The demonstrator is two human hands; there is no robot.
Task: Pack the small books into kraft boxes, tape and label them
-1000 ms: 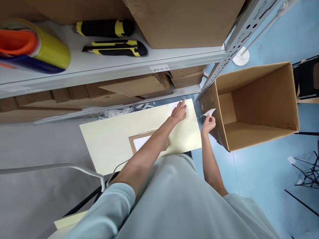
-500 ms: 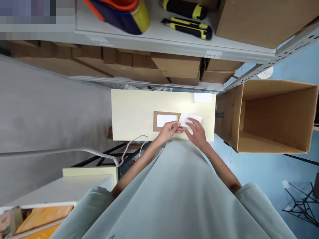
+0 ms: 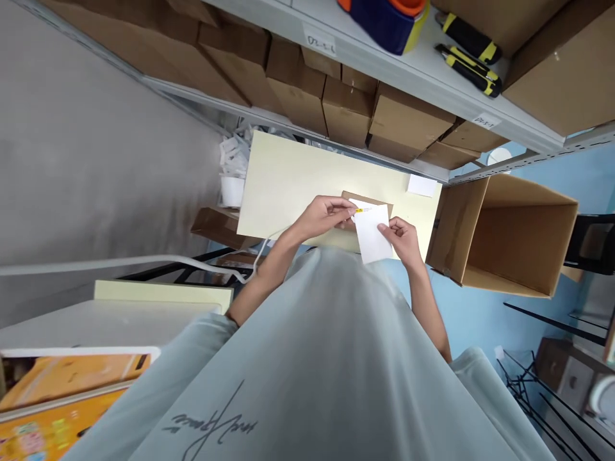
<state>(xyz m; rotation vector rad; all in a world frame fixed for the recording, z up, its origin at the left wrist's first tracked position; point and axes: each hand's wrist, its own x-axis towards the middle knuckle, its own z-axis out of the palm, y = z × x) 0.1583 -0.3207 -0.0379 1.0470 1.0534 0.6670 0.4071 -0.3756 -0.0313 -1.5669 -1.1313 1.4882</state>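
A white sheet (image 3: 373,235) with a small yellow mark near its top edge is held up in front of me. My left hand (image 3: 328,214) pinches its upper left corner. On its right side, my right hand (image 3: 401,237) grips the edge between thumb and fingers. Behind the sheet, a flat brown cardboard piece (image 3: 353,195) lies on the cream table (image 3: 288,186), mostly hidden by the sheet and my left hand. A small white stack (image 3: 422,185) rests at the table's back right corner.
Above the table runs a grey shelf (image 3: 355,57) with cutters (image 3: 471,69) and a tape dispenser (image 3: 391,25); brown boxes (image 3: 348,109) line the level below. A large open carton (image 3: 519,237) stands right. A white cable (image 3: 262,250) hangs by the table's left front.
The white sheet has been lifted off the cardboard and turned upright. My right hand, open before, has closed on its side. The view has shifted and tilted.
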